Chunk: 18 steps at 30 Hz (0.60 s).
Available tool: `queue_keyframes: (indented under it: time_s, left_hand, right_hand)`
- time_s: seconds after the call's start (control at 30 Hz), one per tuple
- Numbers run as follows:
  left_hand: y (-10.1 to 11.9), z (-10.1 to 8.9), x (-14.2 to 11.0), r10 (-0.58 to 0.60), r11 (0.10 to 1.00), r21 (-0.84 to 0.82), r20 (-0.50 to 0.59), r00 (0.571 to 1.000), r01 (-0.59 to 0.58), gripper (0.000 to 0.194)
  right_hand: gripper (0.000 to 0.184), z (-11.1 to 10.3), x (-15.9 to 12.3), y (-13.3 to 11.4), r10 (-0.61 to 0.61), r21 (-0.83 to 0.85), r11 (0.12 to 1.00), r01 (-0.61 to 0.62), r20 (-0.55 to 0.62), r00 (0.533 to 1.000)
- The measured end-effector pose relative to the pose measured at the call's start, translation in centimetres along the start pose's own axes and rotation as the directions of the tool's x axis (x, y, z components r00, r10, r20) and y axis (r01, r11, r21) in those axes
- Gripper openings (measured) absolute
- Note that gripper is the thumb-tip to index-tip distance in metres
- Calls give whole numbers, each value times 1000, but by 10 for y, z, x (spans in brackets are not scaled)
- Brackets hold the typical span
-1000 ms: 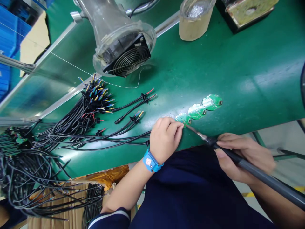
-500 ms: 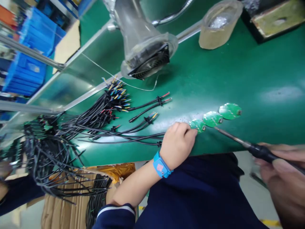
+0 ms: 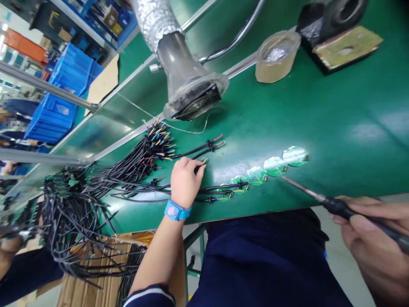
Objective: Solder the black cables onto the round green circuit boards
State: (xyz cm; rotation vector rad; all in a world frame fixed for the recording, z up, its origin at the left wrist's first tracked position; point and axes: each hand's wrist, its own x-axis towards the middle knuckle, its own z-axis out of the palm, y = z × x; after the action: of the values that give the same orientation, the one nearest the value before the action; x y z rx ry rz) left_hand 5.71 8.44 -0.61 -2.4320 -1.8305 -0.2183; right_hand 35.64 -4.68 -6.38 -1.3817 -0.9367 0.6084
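Note:
My right hand (image 3: 367,226) grips a soldering iron (image 3: 332,205) by its black handle. Its metal tip points left, close to the edge of a round green circuit board (image 3: 274,166). Several such boards form a slanting row, up to the farthest board (image 3: 295,156). Black cables (image 3: 220,186) run under or past my left hand to the nearer boards, their coloured wire ends over them. My left hand (image 3: 186,179), with a blue wrist strap (image 3: 177,210), has its fingers closed around a black cable's end, where yellow wire tips (image 3: 204,161) stick out.
A bundle of black cables (image 3: 128,160) lies to the left, beside a heap of boards with cables (image 3: 68,204). Above the bench hangs a fume extractor fan (image 3: 200,102). A tape roll (image 3: 275,64) and a soldering sponge (image 3: 348,47) stand farther back. Another person's hand (image 3: 11,249) is at far left.
My left hand has left the boards and moved left to the loose cable end, which it now holds. The soldering iron stays near the boards. The camera view has shifted, showing more boards.

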Motion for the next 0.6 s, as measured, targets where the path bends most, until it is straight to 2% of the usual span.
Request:
queue_keyframes:
  time_s: [0.1, 0.2, 0.27, 0.33, 0.37, 0.47, 0.53, 0.6]
  left_hand:
    - [-6, -8, 2, 112, 987, 124, -61, 992, -104, 13]
    - [-9, -26, 4, 214, 969, 179, -261, 941, -170, 13]
    - [0, -39, 5, 205, 979, 99, -384, 900, -180, 19]
    - [21, -45, 5, 165, 977, -56, -417, 894, -207, 21]
    - [36, -44, 5, 155, 962, -146, -399, 904, -229, 20]
    - [83, -26, 1, 180, 893, -370, -228, 957, -256, 13]
    - [109, -9, -2, 212, 865, -439, -121, 970, -244, 7]
    - [124, 5, -3, 233, 858, -457, -61, 971, -235, 7]
  right_hand:
    - [16, 1, 1, -3, -94, 75, 993, 95, -13, 995]
    - [18, -2, 4, 1, -133, 108, 984, 138, -50, 990]
    - [18, -4, 6, 4, -127, 120, 984, 135, -77, 989]
    - [19, -6, 7, 5, -135, 107, 984, 142, -72, 988]
    - [20, -7, 8, 5, -153, 90, 983, 159, -64, 986]
    - [27, -8, 9, 2, -204, 49, 978, 203, 7, 979]
    - [32, -9, 8, -1, -216, 21, 976, 215, 63, 974]
    - [34, -9, 7, -3, -199, -23, 979, 204, 127, 972]
